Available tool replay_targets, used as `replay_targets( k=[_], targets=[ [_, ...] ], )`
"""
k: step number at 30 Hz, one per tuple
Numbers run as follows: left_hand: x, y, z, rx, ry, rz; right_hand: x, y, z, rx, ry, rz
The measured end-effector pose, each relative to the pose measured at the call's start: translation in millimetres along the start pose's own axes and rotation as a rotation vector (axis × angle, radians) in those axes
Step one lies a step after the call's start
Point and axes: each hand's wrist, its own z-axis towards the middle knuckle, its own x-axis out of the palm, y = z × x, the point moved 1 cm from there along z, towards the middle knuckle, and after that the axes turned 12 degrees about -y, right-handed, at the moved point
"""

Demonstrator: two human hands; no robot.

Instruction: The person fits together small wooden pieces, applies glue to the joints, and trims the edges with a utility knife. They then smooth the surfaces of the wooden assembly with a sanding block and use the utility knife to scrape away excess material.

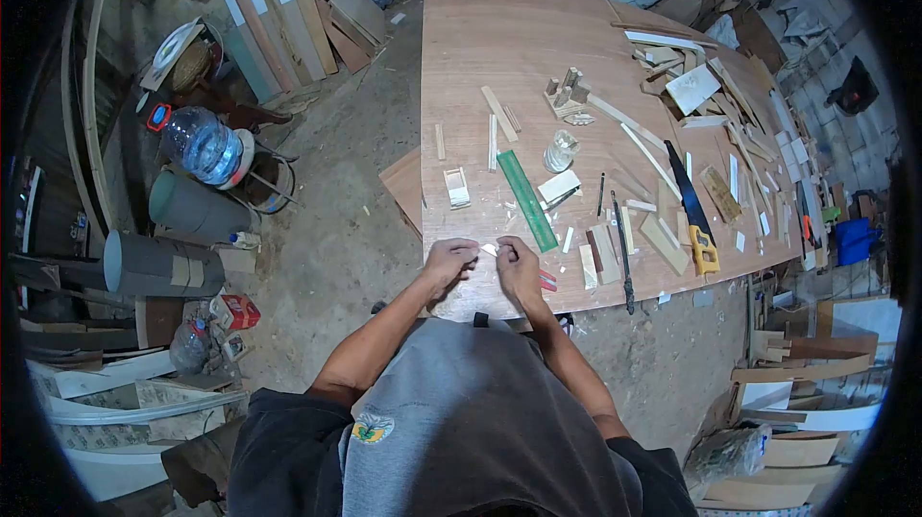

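Note:
Near the front edge of the table, my left hand [449, 264] and my right hand [520, 270] face each other with fingers closed. Between their fingertips is a small white piece [489, 249], too small to tell its material. A tool with red handles [547, 281] lies just right of my right hand, partly hidden by it. Beyond my hands a green ruler [527, 200] rests at a slant. To its left stands a little white-and-wood box shape [456, 188]; on its right are a white block [559, 187] and a glass jar [562, 150].
A handsaw with a yellow handle [705, 250], a thin dark rod-like tool [624, 263] and wood strips [604, 253] cover the table's right side. Scrap wood [692, 89] is heaped at the far right. Left of the table, a large water bottle [202, 145] lies on a stand.

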Motion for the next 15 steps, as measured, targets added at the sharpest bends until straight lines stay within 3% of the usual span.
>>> replay_targets(
  k=[1,3,4,6,10,15],
  targets=[
    [-12,10,20,0.0,0.005,0.006,-1,-2,4,0.003,-0.006,0.002],
    [-42,30,69,0.318,-0.221,0.292,-4,-6,13,-0.134,-0.129,-0.046],
    [-52,30,82,0.317,-0.218,0.295,-4,-12,21,-0.227,-0.106,-0.031],
    [-65,19,95,0.292,-0.413,0.278,-3,-22,35,-0.222,-0.052,-0.067],
    [-56,-3,91,0.171,-0.47,0.14,10,-28,67,-0.329,-0.029,-0.115],
    [-38,-17,98,0.073,-0.537,-0.11,34,-26,112,-0.212,0.122,-0.13]
  ],
)
